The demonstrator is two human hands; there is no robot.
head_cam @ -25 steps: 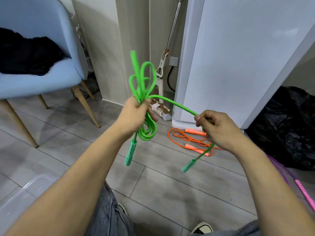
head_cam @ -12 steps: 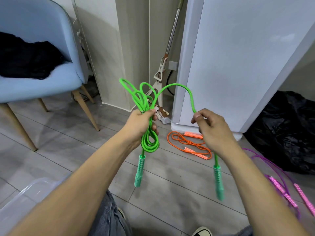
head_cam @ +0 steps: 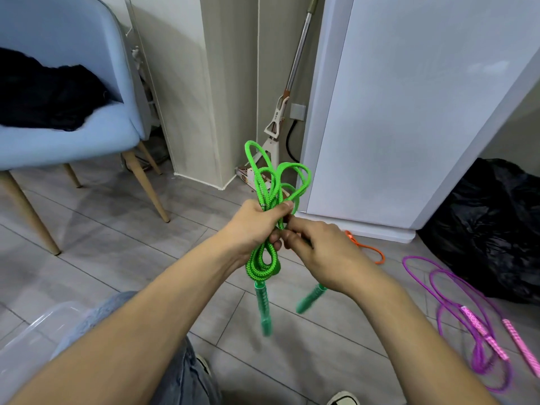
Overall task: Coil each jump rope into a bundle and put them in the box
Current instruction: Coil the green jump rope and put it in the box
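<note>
A green jump rope point(head_cam: 264, 264) is gathered into loops in front of me. My left hand point(head_cam: 254, 226) is closed around the middle of the bundle, with loops sticking out above and below the fist. My right hand point(head_cam: 318, 252) touches the left and pinches a strand of the same rope. Both green handles point(head_cam: 263, 308) dangle below my hands, blurred. An orange rope point(head_cam: 369, 249) lies on the floor, mostly hidden behind my right hand. A purple rope point(head_cam: 455, 302) with pink handles lies at the right. The clear plastic box point(head_cam: 32, 337) shows at the lower left.
A light blue chair point(head_cam: 73, 133) with dark cloth on its seat stands at the left. A mop point(head_cam: 280, 118) leans in the corner beside a white appliance point(head_cam: 409, 112). A black plastic bag point(head_cam: 491, 223) lies at the right. My legs and shoe are at the bottom.
My right hand has come left from holding the strand out wide and now meets my left hand at the bundle. The loose arc of rope has folded into the loops, and the handles swing.
</note>
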